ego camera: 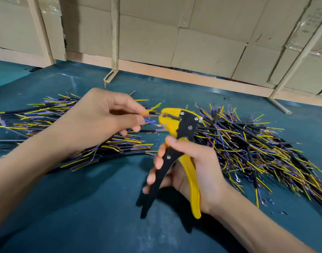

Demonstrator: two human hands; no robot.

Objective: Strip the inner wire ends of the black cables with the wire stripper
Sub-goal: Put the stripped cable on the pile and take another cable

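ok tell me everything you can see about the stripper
The stripper is a hand tool with a yellow head, a flat black metal-looking body with silver rivets, and two handles, one black, one yellow and plastic-looking. The right hand grips both handles, thumb near the pivot, holding it above the table, head pointing up and left. The handles stand apart. At its mouth it meets thin coloured wires pinched by the left hand; how deep they sit is unclear.
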